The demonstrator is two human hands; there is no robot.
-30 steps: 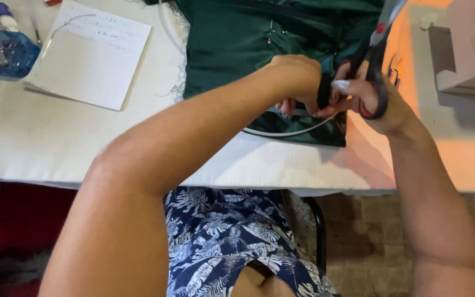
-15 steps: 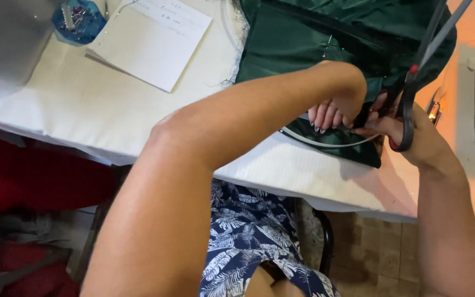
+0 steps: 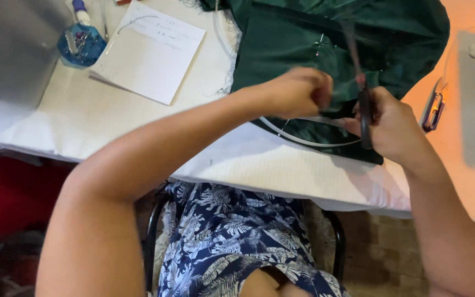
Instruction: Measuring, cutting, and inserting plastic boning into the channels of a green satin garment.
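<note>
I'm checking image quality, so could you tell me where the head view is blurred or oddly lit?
Head view: the scissors in the right hand are motion-blurred; the left hand is slightly soft; an orange glow tints the table at right; the paper stays sharp.

Fabric [image 3: 303,49] on the table [image 3: 72,121], paper sheet [image 3: 149,52] left of it, scissors [image 3: 363,99] over its near edge.

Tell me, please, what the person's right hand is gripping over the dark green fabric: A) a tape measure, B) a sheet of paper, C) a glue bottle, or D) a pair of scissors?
D: the right hand is closed around the dark handles of the scissors, whose blurred blades point up over the dark green fabric, while the left hand pinches the cloth beside them.
</note>
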